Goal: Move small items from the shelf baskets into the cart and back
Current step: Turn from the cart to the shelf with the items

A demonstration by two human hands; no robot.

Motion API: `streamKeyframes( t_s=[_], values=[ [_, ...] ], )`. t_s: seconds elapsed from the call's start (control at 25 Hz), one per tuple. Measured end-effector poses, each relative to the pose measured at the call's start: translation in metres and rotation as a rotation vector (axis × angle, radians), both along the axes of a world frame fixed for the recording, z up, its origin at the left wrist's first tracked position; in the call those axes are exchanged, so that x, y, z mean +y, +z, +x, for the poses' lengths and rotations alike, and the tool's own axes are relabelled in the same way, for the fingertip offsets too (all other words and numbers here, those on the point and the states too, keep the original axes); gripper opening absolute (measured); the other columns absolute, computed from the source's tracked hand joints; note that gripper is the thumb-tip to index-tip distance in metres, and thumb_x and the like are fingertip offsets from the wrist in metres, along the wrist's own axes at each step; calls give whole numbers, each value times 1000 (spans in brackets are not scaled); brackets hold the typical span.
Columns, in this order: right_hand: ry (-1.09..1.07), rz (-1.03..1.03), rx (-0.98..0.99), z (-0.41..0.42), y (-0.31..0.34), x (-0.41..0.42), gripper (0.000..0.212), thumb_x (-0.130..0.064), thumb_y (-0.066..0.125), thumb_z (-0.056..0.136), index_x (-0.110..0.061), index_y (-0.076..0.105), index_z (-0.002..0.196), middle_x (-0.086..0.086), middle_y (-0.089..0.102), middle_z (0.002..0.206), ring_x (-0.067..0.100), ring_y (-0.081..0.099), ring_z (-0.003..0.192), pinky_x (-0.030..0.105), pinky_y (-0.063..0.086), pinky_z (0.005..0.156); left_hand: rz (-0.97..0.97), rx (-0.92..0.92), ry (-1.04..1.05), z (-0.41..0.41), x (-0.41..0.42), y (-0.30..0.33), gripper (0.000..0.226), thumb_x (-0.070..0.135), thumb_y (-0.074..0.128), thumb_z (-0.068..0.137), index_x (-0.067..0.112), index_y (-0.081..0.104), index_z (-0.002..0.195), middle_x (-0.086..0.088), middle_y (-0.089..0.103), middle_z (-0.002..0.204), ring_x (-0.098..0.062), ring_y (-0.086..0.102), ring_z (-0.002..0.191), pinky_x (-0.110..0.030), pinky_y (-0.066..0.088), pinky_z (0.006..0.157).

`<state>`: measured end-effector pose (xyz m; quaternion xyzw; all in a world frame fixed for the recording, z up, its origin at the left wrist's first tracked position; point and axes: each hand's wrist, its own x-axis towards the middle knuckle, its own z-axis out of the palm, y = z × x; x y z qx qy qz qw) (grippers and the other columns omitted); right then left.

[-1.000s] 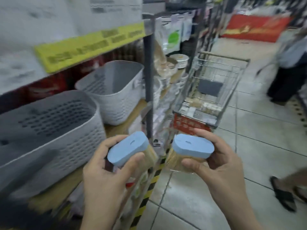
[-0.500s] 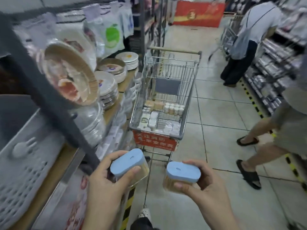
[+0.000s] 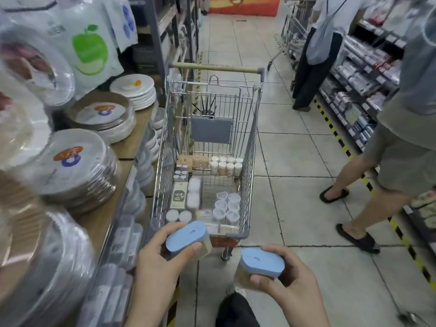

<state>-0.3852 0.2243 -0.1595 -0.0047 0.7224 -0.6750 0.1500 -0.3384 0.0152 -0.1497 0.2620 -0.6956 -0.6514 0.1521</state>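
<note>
Holding one blue-lidded oval clear container (image 3: 186,239) in the left hand (image 3: 158,263), another (image 3: 260,264) in the right hand (image 3: 290,282); the wire shopping cart (image 3: 250,147) lies just beyond, left hand nearer its near rim.

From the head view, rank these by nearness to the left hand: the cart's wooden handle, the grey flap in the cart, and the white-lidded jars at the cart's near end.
Measured from the left hand:
1. White-lidded jars, just above it, cart's near end.
2. Grey flap, mid-cart, upright.
3. Wooden handle, cart's far end.
</note>
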Motion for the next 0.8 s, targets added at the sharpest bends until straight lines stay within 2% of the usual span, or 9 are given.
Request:
streamKeyframes(
  t_s=[0.12,0.24,0.36,0.48,0.56,0.64,0.72,0.8],
  values=[
    [-21,15,-21,-60,-15,-3,49,20,78,58,-24,71,80,-6,72,82,3,62,68,15,50,62,32,-47,23,-55,-7,-16,33,2,80,69,22,71,93,13,71,87,4,62,74,-8,48,62],
    [20,35,-33,-119,-27,-11,45,18,77,61,-18,67,87,-7,71,83,2,63,68,14,49,61,62,-71,24,-107,-13,-27,30,-1,77,71,22,70,89,11,71,86,5,62,73,-7,48,61],
    [62,70,-57,-176,-44,-23,43,14,78,62,-19,66,87,-10,70,82,2,61,70,14,48,63,71,-112,56,-155,-19,-45,30,-1,77,72,19,69,92,3,69,89,7,60,69,-8,47,56],
    [114,154,-81,-217,-70,-37,42,7,81,63,-22,65,88,-7,67,87,4,60,76,15,47,66,67,-174,64,-191,-27,-71,32,1,79,70,22,68,91,3,68,90,1,60,72,-17,47,62],
    [132,194,-98,-239,-85,-48,42,6,81,63,-21,64,90,-5,66,89,8,60,83,14,47,68,80,-215,49,-213,-34,-86,33,1,79,70,26,67,89,6,68,87,0,60,74,-17,45,63],
    [124,219,-113,-262,-103,-64,42,5,80,64,-20,62,93,-3,64,93,12,60,86,14,47,69,83,-236,24,-239,-44,-105,32,3,79,71,25,67,90,8,67,88,2,60,77,-15,43,64],
    [95,236,-130,-286,-124,-85,40,5,78,67,-20,60,93,-2,63,96,10,59,86,12,46,67,92,-257,7,-272,-57,-129,31,4,78,71,23,67,93,8,67,91,-4,60,82,-18,44,65],
    [35,243,-151,-313,-150,-108,39,5,77,70,-21,59,92,-2,62,97,8,58,86,14,47,68,111,-281,15,-307,-69,-157,31,4,78,72,24,66,92,7,65,93,-6,59,85,-16,43,63]
  ],
)
